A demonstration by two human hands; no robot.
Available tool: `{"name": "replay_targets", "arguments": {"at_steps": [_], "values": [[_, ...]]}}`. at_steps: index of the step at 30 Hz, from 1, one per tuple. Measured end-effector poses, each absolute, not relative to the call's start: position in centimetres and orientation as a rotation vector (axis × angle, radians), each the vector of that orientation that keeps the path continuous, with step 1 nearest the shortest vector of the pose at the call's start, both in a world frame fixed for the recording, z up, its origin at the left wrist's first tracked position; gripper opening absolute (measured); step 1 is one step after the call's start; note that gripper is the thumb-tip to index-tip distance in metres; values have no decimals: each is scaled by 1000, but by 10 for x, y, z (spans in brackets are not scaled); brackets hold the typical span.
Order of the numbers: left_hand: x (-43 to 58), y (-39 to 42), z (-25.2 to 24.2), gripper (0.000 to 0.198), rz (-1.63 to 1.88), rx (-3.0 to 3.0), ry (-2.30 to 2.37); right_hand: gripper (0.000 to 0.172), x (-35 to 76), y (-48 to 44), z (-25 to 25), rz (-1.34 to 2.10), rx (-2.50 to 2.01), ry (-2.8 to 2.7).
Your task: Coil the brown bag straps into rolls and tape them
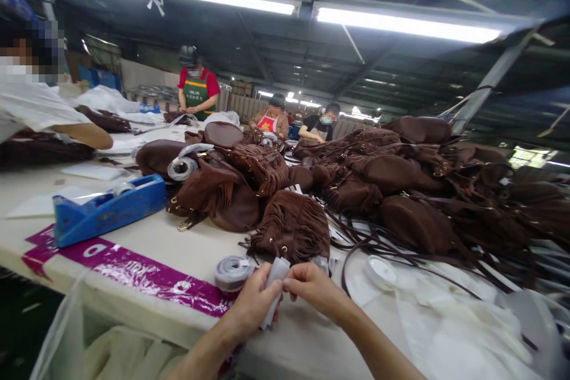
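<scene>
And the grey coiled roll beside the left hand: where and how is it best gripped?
Probably by its outer rim, pinched across opposite sides, coming from above and the picture's left. The grey coiled roll lies flat with its coiled face up, its round outer wall exposed, while the left hand, holding a pale strip, crowds its right side.

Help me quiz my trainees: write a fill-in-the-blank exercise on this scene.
1. A pale folded piece is gripped by the ____ hand, with the right hand at its edge.
2. The tape dispenser is coloured ____.
3. The person in the red shirt wears a ____ apron.
4. The piled bags are coloured ____.
Missing words: left; blue; green; brown
</scene>
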State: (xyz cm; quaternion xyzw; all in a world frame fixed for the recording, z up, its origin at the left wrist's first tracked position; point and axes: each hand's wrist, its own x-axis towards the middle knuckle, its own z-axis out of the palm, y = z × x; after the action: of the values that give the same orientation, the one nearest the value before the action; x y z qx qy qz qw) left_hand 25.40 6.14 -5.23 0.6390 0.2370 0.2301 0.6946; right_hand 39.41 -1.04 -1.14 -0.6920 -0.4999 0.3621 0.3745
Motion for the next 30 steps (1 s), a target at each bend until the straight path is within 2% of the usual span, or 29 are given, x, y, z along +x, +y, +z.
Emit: {"name": "replay_targets", "arguments": {"at_steps": [12,20,30], "values": [[266,61,-59,32,642,1332,636,8,389,-27,-8,1069,-1731,-1085],[266,60,-50,35,615,1343,596,29,385,-43,8,1421,-1096,-944],[263,59,-49,38,581,1373,599,32,388,-35,-3,1266,-1184,-958]]}}
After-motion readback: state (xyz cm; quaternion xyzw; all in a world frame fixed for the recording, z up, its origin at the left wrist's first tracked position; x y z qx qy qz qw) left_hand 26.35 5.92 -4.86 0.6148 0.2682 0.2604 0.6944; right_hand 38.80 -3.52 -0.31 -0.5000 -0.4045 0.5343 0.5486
